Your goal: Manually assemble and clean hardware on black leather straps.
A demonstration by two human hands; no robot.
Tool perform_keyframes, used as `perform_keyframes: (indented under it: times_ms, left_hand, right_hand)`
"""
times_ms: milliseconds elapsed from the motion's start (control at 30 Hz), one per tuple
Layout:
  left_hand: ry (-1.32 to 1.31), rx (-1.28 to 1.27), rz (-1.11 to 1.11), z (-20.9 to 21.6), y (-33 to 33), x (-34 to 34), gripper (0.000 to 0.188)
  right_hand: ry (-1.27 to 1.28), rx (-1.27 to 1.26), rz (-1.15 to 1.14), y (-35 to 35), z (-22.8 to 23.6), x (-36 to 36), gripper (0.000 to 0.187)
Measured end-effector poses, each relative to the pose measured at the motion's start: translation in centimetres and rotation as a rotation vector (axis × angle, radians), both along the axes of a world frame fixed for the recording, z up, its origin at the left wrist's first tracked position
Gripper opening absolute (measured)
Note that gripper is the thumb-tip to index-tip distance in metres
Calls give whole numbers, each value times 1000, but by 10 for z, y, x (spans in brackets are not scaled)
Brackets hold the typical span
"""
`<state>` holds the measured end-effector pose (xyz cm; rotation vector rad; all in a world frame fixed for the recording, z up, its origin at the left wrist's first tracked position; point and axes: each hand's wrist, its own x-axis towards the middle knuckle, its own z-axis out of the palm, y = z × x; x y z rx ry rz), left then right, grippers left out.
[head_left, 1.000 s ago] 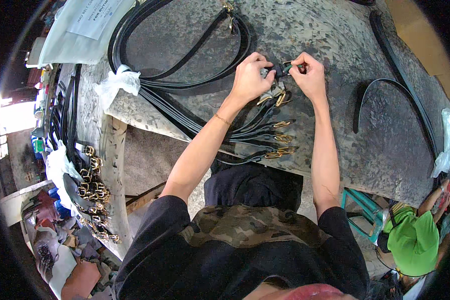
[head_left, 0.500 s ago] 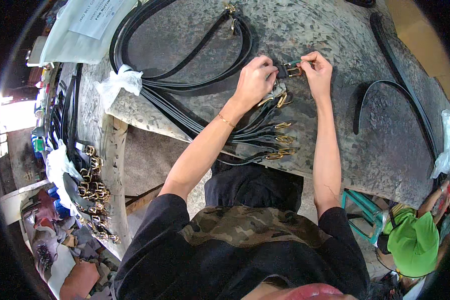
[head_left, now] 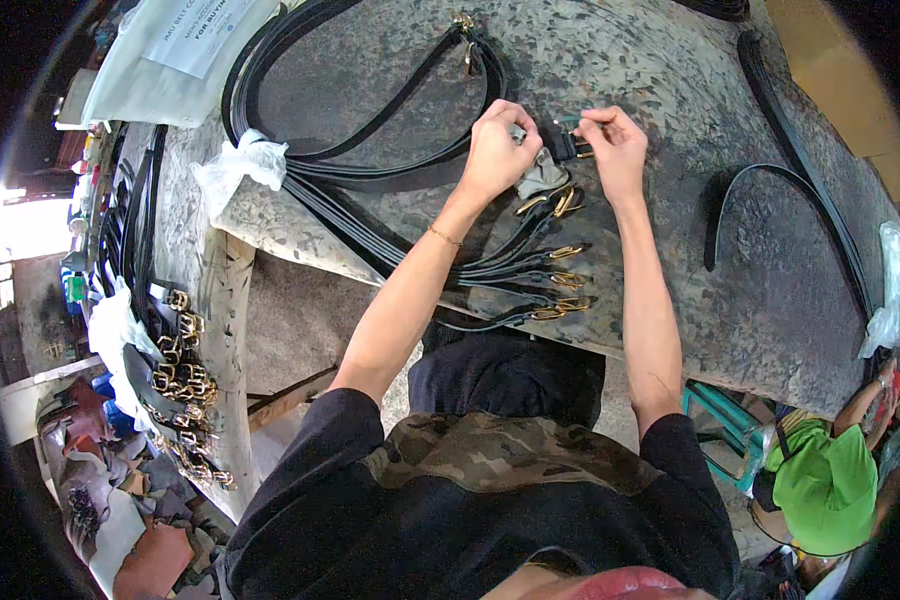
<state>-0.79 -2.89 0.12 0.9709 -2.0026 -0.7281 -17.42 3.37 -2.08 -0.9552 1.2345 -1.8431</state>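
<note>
My left hand is closed on a crumpled grey cloth, which hangs below its fingers. To its right, my right hand is pinched over a slim greenish thing, too small to make out fully. Beside the right fingertips is the black buckle end of a belt, its gold buckle partly hidden by that hand. Just below the cloth, several black belts lie bundled with gold buckles at their ends.
White plastic wrap binds the belt bundle. More belts curve along the table's right side. At left hang belts with gold buckles, above leather scraps. A person in a green shirt is at lower right, near a teal stool.
My left hand has drawn back left from the buckle end, with the grey cloth showing more below it. My right hand has shifted slightly left, over the buckle, with the greenish thing.
</note>
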Motion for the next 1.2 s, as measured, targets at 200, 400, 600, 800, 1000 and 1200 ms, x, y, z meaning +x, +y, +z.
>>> perform_keyframes:
  times_ms: [200, 400, 600, 800, 1000, 1200]
  left_hand:
    - [-27, 49, -104, 2, -2, 11, 9]
    - [-15, 46, -96, 0, -5, 9, 10]
    - [-6, 33, -93, -1, -5, 7, 11]
    - [-3, 41, -110, 1, -3, 8, 11]
    - [-1, 25, -105, 1, -4, 11, 12]
    - [-72, 98, -156, 28, 21, 22, 20]
  right_hand:
    - [326, 133, -18, 2, 2, 11, 8]
    - [508, 76, -41, 3, 13, 12, 10]
    - [576, 52, -49, 2, 15, 12, 12]
    - [612, 41, -36, 3, 16, 12, 12]
    - [598, 58, -28, 3, 16, 14, 10]
    - [145, 73, 4, -5, -8, -5, 6]
